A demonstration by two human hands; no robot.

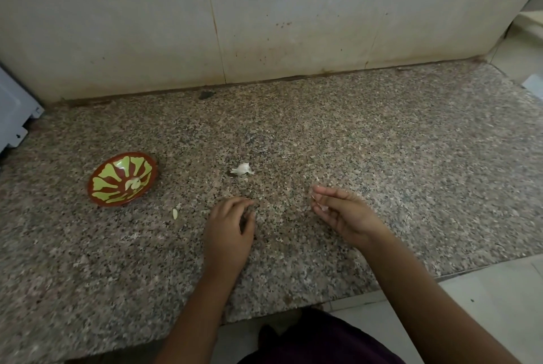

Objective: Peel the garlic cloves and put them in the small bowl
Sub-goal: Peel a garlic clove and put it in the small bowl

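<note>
Granite counter (pixel 382 143); right hand (pixel 343 213) pinches a blurred pale scrap (pixel 321 207), perhaps skin.

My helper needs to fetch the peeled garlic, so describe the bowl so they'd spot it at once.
On the speckled granite countertop, look to the left part, near the white boxy object at the edge. The small bowl sits there, left of a white papery garlic piece. It is the only dish: red-brown with yellow-green petals fanning from its centre, a pale peeled clove inside.
</note>
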